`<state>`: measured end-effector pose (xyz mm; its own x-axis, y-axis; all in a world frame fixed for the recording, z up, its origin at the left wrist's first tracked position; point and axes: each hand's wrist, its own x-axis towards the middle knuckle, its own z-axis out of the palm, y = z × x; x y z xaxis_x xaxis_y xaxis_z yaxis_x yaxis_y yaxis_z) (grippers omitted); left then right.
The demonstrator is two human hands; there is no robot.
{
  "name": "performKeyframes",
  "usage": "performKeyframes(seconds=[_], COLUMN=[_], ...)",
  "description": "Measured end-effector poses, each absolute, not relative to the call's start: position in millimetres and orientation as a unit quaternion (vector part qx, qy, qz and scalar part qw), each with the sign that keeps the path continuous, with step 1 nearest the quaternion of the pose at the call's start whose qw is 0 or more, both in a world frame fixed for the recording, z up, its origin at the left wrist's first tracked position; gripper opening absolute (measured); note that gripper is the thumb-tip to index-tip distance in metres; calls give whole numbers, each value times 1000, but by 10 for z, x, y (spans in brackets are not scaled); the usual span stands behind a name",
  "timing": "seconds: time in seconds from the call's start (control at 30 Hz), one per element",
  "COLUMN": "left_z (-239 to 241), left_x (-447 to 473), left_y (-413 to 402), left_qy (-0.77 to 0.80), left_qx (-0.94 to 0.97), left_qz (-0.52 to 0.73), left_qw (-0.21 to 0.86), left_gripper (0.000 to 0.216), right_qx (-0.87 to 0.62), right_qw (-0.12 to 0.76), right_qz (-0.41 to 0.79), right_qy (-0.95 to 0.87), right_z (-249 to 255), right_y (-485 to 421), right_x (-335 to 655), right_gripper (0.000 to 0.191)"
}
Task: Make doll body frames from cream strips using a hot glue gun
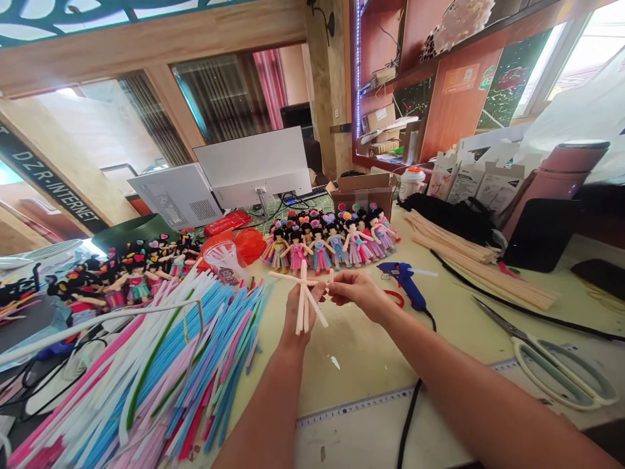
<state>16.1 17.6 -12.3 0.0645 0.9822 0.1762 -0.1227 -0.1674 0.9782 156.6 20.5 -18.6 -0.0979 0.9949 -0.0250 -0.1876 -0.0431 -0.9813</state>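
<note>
My left hand (299, 306) is closed around a small figure of cream pipe cleaners (303, 296), a cross shape with two legs hanging down. My right hand (356, 291) pinches the right arm end of that same figure, fingers pressed together. Both hands hover above the pale yellow table (454, 326), just in front of a row of finished small dolls in coloured dresses (327, 238).
A big heap of pink, blue, white and green pipe cleaners (161, 371) lies at left. A blue glue gun (405, 280) with black cord, scissors (551, 361), a bundle of cream stems (478, 264), a metal ruler (361, 404), more dolls (131, 270) and a monitor (256, 166) surround the hands.
</note>
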Motion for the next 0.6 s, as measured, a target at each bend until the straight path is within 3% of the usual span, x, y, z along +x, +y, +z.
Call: performKeyframes(seconds=[0.3, 0.6], left_z=[-101, -69], left_x=[120, 145], left_y=[221, 217], left_qy=[411, 393], left_qx=[591, 583], left_qz=[527, 530], left_qw=[451, 474], left_gripper=[28, 30], right_qx=[-428, -366], right_qw=[469, 462], right_qz=[632, 711], right_qy=[-445, -384], right_z=[-186, -236], right_y=[194, 211], right_x=[1635, 1648], right_gripper=[42, 36])
